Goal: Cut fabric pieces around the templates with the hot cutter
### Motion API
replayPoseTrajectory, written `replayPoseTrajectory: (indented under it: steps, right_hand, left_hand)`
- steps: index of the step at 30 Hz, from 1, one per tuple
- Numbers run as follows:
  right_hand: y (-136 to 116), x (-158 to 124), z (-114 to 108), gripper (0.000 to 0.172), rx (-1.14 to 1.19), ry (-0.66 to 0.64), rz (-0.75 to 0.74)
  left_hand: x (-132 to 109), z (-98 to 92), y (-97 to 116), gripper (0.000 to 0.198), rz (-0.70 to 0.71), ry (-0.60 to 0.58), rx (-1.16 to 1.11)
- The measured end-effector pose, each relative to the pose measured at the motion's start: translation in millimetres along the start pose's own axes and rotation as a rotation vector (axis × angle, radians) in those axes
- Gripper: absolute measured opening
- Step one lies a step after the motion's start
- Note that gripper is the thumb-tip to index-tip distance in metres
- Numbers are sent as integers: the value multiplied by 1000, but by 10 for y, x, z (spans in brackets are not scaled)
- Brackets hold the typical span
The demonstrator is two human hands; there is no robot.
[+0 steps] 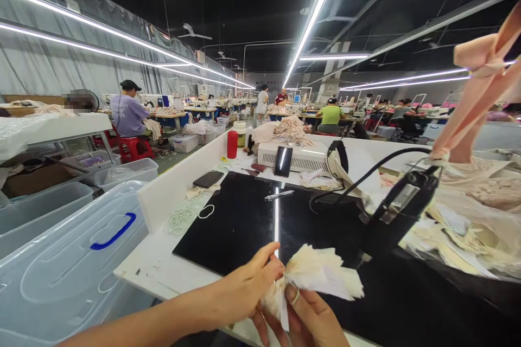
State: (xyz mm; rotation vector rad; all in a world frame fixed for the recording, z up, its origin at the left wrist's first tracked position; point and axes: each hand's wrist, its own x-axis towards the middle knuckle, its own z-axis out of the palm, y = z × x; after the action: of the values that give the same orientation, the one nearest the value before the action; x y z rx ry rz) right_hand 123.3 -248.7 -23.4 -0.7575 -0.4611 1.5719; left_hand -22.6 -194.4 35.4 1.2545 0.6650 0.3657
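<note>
Fingers (299,303) of the left hand (238,293) and right hand (319,320) pinch the narrow middle of a cream, fan-shaped bundle of thin, uneven-edged layers (323,274), near a glossy black flat board (232,222) on the smooth white worktop (163,260).

The person's bare left forearm (163,317) enters from the lower left of the frame, slanting up to the left hand (246,290) at bottom centre, one digit extended up and rightward. The right hand (315,317) rises from the bottom edge, right of centre, fingers bent in a pinch close beside the left.
</note>
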Motion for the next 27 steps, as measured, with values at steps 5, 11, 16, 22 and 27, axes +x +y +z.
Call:
replayPoseTrajectory:
  steps: [5,11,16,22,27]
  right_hand:
    - [-84,-12,4,72,-7,57,-45]
    - [-37,-16,15,60,-36,104,-19]
    - [-53,-49,8,58,-47,103,-16]
    - [-155,-73,7,49,-45,90,-20]
    - [-144,-92,12,46,-47,98,-16]
  left_hand:
    - [45,-66,-78,75,-125,41,-73]
    - [176,42,-119,41,-314,-9,-245]
    - [235,67,-265,29,-403,106,-393]
    - [58,54,-213,28,-313,102,-192]
    - [-135,17,-5,19,-309,128,-142]
